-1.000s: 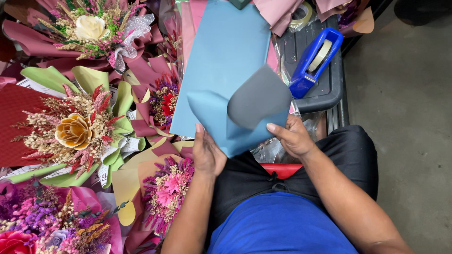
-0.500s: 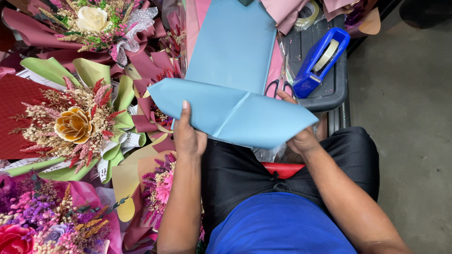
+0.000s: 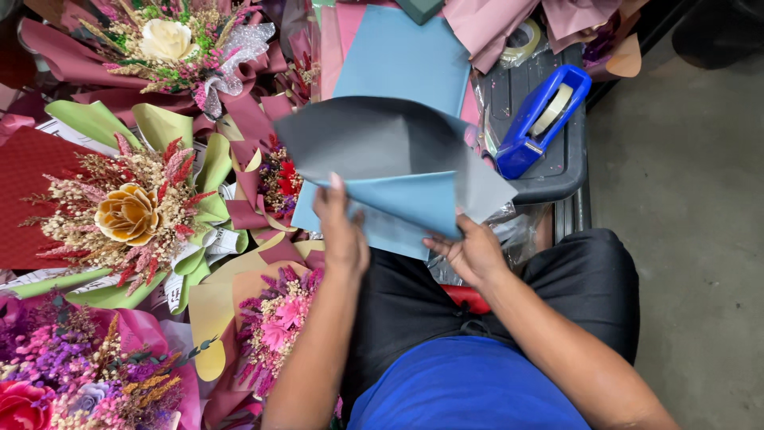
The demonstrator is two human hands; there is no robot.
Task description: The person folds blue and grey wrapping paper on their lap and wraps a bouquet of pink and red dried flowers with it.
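- Left hand (image 3: 342, 231) and right hand (image 3: 471, 251) both grip a blue-and-grey wrapping sheet (image 3: 390, 159), folded above the lap.
- Wrapped dried-flower bouquets (image 3: 131, 211) crowd the left.
- Blue tape dispenser (image 3: 541, 119) sits on a dark crate (image 3: 557, 163); grey concrete floor (image 3: 692, 199) lies to the right.

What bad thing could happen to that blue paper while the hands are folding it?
The blue-and-grey paper sheet is held only at its near edge by the left hand and right hand, so the fold might crease crookedly or slip. The lifted flap hangs close to the blue tape dispenser and the small bouquet, so it could perhaps snag or knock them.
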